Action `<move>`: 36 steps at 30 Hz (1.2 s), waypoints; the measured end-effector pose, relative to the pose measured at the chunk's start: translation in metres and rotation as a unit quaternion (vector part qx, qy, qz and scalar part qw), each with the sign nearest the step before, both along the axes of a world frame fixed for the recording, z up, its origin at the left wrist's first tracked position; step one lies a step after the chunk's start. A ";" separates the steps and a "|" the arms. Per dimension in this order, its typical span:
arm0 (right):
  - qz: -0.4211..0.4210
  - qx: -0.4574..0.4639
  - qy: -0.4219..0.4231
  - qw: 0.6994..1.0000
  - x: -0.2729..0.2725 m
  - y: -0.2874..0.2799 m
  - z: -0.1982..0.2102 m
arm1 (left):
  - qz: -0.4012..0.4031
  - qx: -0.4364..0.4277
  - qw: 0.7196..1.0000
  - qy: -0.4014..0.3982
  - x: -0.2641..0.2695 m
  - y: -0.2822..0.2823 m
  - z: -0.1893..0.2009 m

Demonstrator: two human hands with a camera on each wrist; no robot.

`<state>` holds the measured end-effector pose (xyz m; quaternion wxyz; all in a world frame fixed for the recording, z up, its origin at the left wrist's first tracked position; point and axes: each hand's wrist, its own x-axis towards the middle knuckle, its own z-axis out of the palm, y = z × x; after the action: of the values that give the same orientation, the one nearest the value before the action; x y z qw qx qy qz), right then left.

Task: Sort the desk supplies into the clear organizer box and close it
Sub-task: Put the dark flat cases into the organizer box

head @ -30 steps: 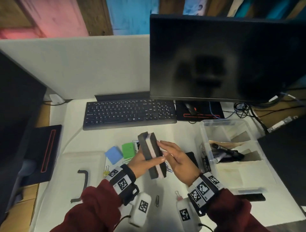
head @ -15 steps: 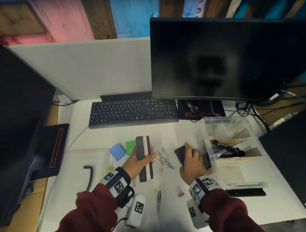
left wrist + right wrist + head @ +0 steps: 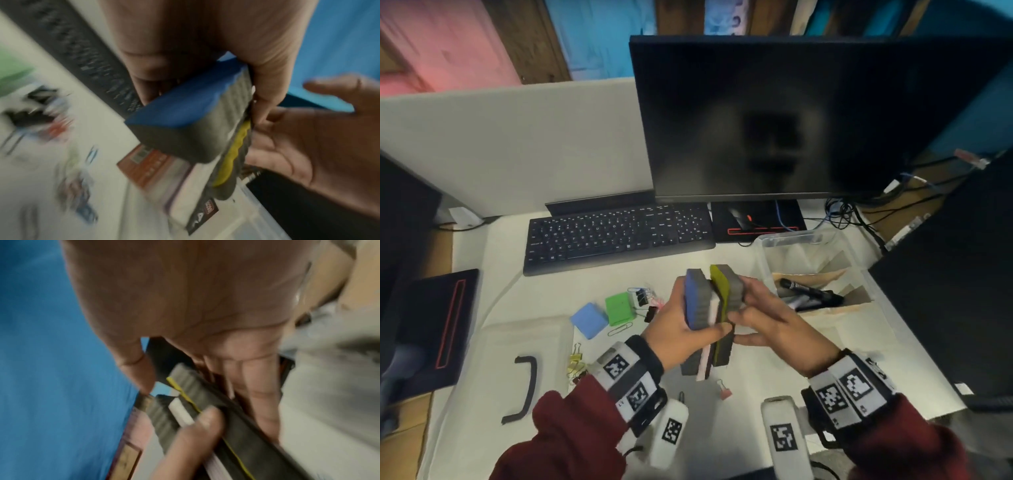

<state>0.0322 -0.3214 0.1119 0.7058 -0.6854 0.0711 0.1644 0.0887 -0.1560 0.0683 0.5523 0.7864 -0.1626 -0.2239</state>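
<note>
The erasers look like soft, matt grey foam with ridged sides, one faced in blue felt, one in yellow-green. The organizer box is clear, slightly glossy plastic with brown cardboard dividers. The tabletop is matt white. Binder clips look like painted metal. The monitor screen is dark and faintly reflective.

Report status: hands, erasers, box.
Both hands, left and right, grip the stacked erasers above the desk. Box open, markers inside. Path clear.
</note>
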 end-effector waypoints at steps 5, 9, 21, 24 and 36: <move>-0.104 -0.124 -0.016 0.987 -0.007 -0.034 0.011 | -0.070 0.221 0.931 -0.283 -0.009 -0.050 0.034; -0.155 -0.132 -0.041 0.978 -0.014 -0.082 0.024 | -0.155 0.153 0.956 -0.197 -0.010 -0.077 0.042; -0.011 -0.313 -0.007 0.950 -0.051 -0.182 0.026 | -0.204 0.127 0.957 -0.161 -0.013 -0.113 0.017; 0.026 -0.414 0.044 0.909 -0.053 -0.191 0.026 | -0.224 0.163 0.941 -0.192 -0.018 -0.123 0.016; 0.078 -0.552 0.072 0.827 -0.037 -0.170 0.009 | -0.272 0.331 0.841 -0.332 -0.030 -0.125 0.003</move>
<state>-0.0050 -0.4914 0.1207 0.1871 -0.9503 0.1465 0.2013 0.0586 -0.2813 0.0712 0.0895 0.8736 -0.4600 -0.1317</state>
